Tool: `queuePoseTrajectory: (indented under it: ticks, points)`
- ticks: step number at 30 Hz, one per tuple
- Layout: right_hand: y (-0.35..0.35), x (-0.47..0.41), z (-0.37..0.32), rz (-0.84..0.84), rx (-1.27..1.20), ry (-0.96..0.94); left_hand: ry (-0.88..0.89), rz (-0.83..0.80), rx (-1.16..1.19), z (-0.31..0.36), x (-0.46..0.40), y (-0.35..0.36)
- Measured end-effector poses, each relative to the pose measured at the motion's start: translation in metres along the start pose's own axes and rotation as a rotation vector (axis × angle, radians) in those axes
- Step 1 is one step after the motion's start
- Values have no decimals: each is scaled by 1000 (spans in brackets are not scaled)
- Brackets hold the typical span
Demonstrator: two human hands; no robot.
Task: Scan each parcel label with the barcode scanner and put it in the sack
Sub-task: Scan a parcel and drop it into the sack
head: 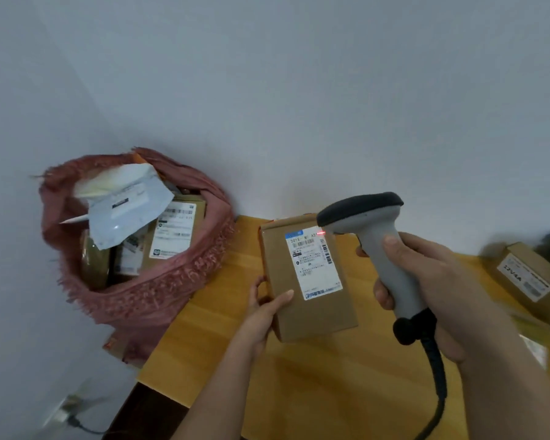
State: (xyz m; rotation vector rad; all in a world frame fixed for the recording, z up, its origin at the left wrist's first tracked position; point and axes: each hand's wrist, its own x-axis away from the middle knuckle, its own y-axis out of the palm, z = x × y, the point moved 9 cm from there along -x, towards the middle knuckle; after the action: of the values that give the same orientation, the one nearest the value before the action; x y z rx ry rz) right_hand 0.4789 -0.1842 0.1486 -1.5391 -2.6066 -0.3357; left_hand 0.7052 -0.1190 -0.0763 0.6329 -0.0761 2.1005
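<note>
A brown cardboard parcel (315, 312) with a white label (315, 265) is tilted up above the wooden table (299, 376). My left hand (264, 312) grips its lower left edge, thumb on the front face. My right hand (432, 290) holds the grey barcode scanner (372, 236) by its handle, its head pointing at the label. A red light spot shows at the label's top right. The pink woven sack (159, 293) stands open to the left of the table, with several parcels and a white mailer bag (124, 208) inside.
Another brown box (527, 274) with a white label lies at the table's right edge. The scanner's black cable (435, 385) hangs down over the table. A white wall stands behind. A power strip (67, 411) lies on the floor at lower left.
</note>
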Motion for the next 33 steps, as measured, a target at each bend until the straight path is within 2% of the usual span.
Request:
queuePoseTrajectory:
  ticks: [3,8,14,16,18,20,22,24,26,28,30,33]
  points:
    - [50,-15,-13,20,-60,-91,143,-36,-6,80,-6,-23]
    - [122,-41,-17,13,-96,-167,365,42,113,207,7,-86]
    - [194,-69,6,-12,-74,-118,443,219,247,282,24,-182]
    - [210,-76,11,-25,-81,-101,418,272,239,293,26,-210]
    - [222,-84,18,-28,-93,-72,302,451,85,291,27,-238]
    - [229,-92,27,-22,-86,-34,215,748,-308,291,38,-261]
    - [232,-100,37,-16,-71,-6,309,889,-691,305,49,-255]
    - [231,-107,47,-7,-73,13,470,877,-938,321,47,-238]
    - [228,-113,54,-10,-99,28,518,778,-1105,326,37,-222]
    - [228,-117,57,-20,-140,45,463,635,-1214,321,22,-207]
    - [226,-122,61,-26,-165,59,363,530,-1227,309,12,-201]
    - [216,-132,73,-6,-220,86,294,518,-1283,295,5,-202]
